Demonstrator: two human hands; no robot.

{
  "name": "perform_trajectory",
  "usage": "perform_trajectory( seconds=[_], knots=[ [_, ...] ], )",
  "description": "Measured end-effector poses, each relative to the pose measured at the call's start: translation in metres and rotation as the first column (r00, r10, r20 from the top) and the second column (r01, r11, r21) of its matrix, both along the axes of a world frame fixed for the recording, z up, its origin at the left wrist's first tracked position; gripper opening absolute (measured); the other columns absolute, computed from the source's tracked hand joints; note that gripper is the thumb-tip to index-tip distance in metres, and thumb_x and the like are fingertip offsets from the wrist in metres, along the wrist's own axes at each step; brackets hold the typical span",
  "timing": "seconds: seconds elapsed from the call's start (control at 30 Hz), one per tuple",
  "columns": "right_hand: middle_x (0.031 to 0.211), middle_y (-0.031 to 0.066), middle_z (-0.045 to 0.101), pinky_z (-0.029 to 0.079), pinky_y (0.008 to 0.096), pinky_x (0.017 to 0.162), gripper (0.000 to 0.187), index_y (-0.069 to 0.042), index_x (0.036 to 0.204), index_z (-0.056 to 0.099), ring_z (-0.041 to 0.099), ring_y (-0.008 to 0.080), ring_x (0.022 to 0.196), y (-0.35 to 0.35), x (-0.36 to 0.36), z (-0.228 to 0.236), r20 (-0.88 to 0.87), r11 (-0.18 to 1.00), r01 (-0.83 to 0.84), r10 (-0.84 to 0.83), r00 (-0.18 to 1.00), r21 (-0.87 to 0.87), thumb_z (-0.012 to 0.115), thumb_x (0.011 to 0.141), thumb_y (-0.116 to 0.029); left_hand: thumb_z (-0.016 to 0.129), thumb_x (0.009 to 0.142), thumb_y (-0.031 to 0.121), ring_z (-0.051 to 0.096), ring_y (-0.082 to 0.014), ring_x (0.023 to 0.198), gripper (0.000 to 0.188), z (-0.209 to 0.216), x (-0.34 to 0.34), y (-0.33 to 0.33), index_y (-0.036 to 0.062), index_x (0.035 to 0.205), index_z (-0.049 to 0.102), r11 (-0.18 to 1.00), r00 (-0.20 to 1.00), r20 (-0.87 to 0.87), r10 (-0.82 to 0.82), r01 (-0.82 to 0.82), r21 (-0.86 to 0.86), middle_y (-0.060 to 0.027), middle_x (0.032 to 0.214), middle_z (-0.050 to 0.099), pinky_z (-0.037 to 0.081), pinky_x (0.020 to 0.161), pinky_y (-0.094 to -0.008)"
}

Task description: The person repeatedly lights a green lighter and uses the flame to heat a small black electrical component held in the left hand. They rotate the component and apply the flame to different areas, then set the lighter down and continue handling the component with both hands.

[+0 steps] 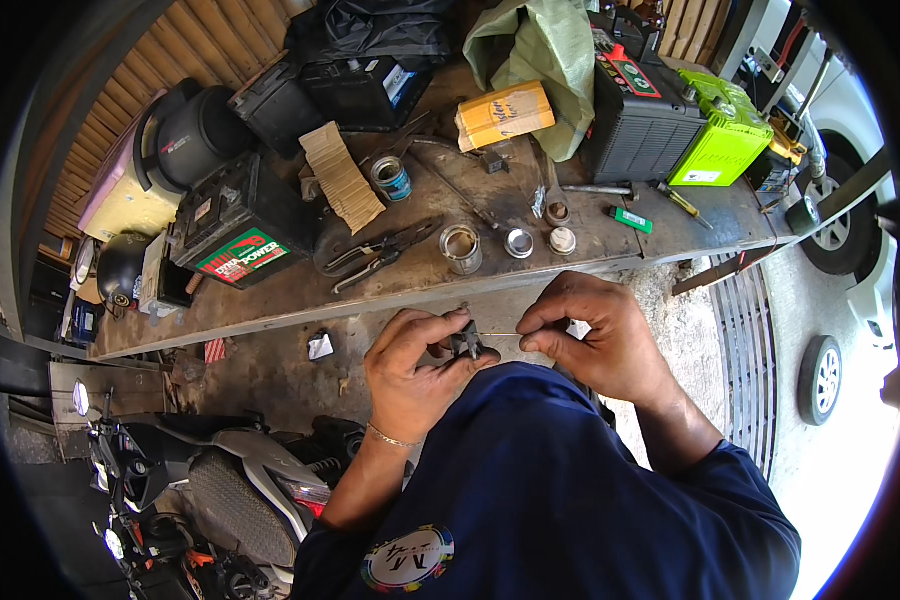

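In front of my chest, my left hand (402,368) pinches a small dark blocky part (465,342) between thumb and fingers. I cannot make out its exact kind. My right hand (610,335) is closed in a pinch on the end of a thin straight wire (498,334), which reaches across to the dark part. Whether the wire is fixed to it is too small to tell. Just beyond my hands, near the bench edge, stand an open tin (460,249), a small round metal tin (519,243) and a pale round lid (562,241).
The wooden bench (300,306) carries a blue-labelled can (391,178), cutters (390,260), corrugated cardboard (340,175), a green lighter (631,219), a screwdriver (683,206) and several batteries, one bright green (720,130). A motorcycle (240,495) stands lower left; a loose wheel (819,380) is at right.
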State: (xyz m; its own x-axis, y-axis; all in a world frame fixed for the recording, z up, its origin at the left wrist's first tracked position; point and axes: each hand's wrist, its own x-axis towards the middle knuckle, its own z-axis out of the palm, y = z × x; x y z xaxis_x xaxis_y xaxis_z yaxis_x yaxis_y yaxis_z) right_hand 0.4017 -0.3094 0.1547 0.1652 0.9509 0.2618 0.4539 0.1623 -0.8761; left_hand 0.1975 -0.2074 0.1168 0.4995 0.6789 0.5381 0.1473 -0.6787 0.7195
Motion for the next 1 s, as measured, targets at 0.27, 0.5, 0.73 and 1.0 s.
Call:
perform_trajectory(
  seconds=[0.27, 0.5, 0.73, 1.0],
  knots=[
    [0.081, 0.0064, 0.068, 0.052, 0.0325, 0.070, 0.011, -0.005, 0.090, 0.075, 0.065, 0.0201, 0.079, 0.0014, -0.0022, 0.0022, 0.024, 0.999, -0.016, 0.015, 1.000, 0.051, 0.079, 0.080, -0.002, 0.098, 0.057, 0.013, 0.064, -0.0108, 0.071, 0.053, -0.0015, 0.0008, 0.0003, 0.0063, 0.103, 0.072, 1.000, 1.000, 0.000, -0.008, 0.008, -0.010, -0.0048, 0.090, 0.067, 0.053, 0.058, -0.0241],
    [0.082, 0.0066, 0.067, 0.052, 0.0325, 0.069, 0.012, -0.006, 0.090, 0.075, 0.065, 0.0206, 0.078, 0.0004, -0.0040, 0.0029, 0.069, 0.999, -0.007, 0.004, 0.998, 0.037, 0.079, 0.080, -0.002, 0.097, 0.056, 0.010, 0.063, -0.0107, 0.070, 0.052, -0.0007, 0.0018, 0.0003, 0.0064, 0.102, 0.073, 1.000, 1.000, -0.012, 0.005, -0.005, -0.013, -0.0040, 0.088, 0.066, 0.053, 0.058, -0.0242],
    [0.081, 0.0059, 0.068, 0.052, 0.0326, 0.070, 0.010, -0.006, 0.090, 0.075, 0.064, 0.0202, 0.079, 0.0009, -0.0022, 0.0014, 0.072, 0.999, -0.012, 0.010, 0.997, 0.030, 0.079, 0.081, -0.004, 0.098, 0.056, 0.015, 0.062, -0.0105, 0.070, 0.053, 0.0006, 0.0007, 0.0004, 0.0064, 0.102, 0.074, 0.999, 1.000, -0.026, -0.006, 0.005, -0.037, -0.0035, 0.087, 0.065, 0.052, 0.057, -0.0241],
    [0.081, 0.0057, 0.067, 0.052, 0.0330, 0.072, 0.010, -0.006, 0.091, 0.075, 0.064, 0.0205, 0.083, 0.0050, 0.0031, -0.0018, 0.061, 0.995, -0.050, 0.045, 0.997, 0.085, 0.078, 0.082, -0.004, 0.098, 0.055, 0.016, 0.065, -0.0144, 0.073, 0.054, 0.0027, -0.0017, 0.0010, 0.0102, 0.104, 0.075, 0.998, 0.998, -0.054, -0.025, 0.021, -0.064, -0.0036, 0.089, 0.067, 0.056, 0.062, -0.0264]
  ],
)
